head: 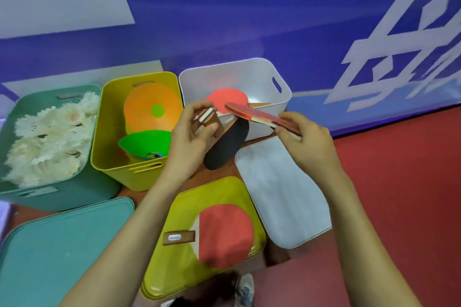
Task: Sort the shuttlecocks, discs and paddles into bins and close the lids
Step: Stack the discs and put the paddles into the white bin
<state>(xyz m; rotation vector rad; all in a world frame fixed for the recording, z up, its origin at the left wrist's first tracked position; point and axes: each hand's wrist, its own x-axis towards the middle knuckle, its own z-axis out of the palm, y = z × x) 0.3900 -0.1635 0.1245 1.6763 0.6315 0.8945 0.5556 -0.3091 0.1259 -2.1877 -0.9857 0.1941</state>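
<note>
Paddle step: left hand [197, 137] grips black-faced paddle [225, 143], right hand [308, 143] grips red paddle [259, 116], both over white bin [282, 97]. Next: lower in, release.

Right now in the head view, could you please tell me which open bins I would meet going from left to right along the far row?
Teal plastic bin heaped with white feather shuttlecocks → yellow plastic bin holding orange and green discs → white plastic bin with a red paddle inside.
</note>
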